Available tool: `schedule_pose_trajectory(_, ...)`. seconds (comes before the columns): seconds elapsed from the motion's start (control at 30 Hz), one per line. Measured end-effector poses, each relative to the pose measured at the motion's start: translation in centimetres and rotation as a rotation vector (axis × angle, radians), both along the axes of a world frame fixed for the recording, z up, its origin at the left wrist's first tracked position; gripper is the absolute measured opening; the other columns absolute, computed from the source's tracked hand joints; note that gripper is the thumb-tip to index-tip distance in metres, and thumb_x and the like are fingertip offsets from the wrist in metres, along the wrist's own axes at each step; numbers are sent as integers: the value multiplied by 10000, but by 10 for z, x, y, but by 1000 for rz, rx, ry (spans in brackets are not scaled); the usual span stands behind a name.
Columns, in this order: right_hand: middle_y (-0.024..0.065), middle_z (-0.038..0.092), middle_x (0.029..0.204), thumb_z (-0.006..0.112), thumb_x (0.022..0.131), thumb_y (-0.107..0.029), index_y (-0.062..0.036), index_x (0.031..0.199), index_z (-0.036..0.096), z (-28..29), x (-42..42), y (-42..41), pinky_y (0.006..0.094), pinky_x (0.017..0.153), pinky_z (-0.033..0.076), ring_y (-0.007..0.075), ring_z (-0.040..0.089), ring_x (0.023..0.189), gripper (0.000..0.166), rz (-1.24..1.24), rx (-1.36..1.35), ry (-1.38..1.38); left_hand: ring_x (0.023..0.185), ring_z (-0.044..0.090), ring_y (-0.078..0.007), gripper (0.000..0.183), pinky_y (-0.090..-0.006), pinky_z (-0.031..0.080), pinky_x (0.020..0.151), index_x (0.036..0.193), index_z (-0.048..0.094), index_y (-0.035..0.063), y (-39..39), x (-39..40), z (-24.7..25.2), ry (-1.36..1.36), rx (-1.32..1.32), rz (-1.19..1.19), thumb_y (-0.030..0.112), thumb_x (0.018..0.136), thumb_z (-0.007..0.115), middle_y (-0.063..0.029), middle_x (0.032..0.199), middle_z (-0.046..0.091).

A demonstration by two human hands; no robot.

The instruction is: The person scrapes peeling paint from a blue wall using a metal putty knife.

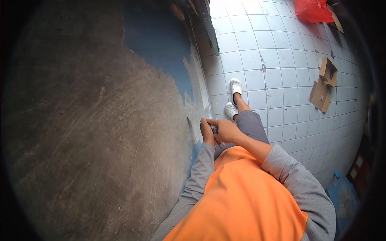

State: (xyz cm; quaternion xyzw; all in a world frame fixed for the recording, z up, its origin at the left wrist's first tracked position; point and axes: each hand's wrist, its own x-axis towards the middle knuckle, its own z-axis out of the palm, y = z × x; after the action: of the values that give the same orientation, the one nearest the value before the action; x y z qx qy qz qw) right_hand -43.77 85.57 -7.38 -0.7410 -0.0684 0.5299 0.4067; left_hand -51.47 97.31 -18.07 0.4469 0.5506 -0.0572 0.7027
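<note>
In front of my waist, my left hand (pixel 207 131) and my right hand (pixel 228 131) come together around a small grey hand tool (pixel 214 129). Fingers cover most of it, so its exact kind cannot be told. A thin light line runs from the left hand towards the wall; it may be a blade edge. Close by on the left is a wall (pixel 120 120) with a bare, scratched grey-brown surface. Blue paint (pixel 159 39) is left on it in a ragged-edged patch, and a pale scraped strip (pixel 197 81) follows the wall's lower edge.
White floor tiles (pixel 274 81), some chipped, spread to the right. An opened cardboard box (pixel 321 95) lies on them, with a red plastic bag (pixel 312 12) farther off. A worn wooden edge (pixel 212 36) juts out ahead. A blue surface (pixel 343 195) stands behind at right.
</note>
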Motion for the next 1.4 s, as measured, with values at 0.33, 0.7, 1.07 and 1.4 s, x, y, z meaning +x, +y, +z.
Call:
schedule_pose_trajectory(0.33,238,730,969,656,738,-106,-149,1478,493,5,-16,25,480,836,549,413,706,910,759,-191,128,-27,742,570,-117,336,-328,492,649,889,558,121,38,-9,11,1,-27,-140,431,1005,499,-7,856,575)
schedule_pose_trajectory(0.7,239,726,982,704,725,-130,-196,1478,492,-12,-4,25,484,842,542,429,689,949,785,-63,49,-95,796,555,-147,269,-336,493,728,885,551,88,38,-5,-13,24,48,-184,331,974,476,-28,900,559)
schedule_pose_trajectory(1.07,239,725,949,722,763,-160,-189,1460,499,-12,-1,11,493,838,537,445,690,898,733,-40,23,-121,779,569,-168,321,-350,494,716,889,568,61,14,16,5,-38,135,-141,356,976,476,-50,890,586)
schedule_pose_trajectory(1.4,227,729,980,677,782,-143,-227,1456,500,-13,-10,17,492,798,548,411,704,926,702,-27,58,-180,896,594,-192,405,-375,497,810,982,605,23,34,-16,-34,-96,138,-200,415,990,508,-72,968,629)
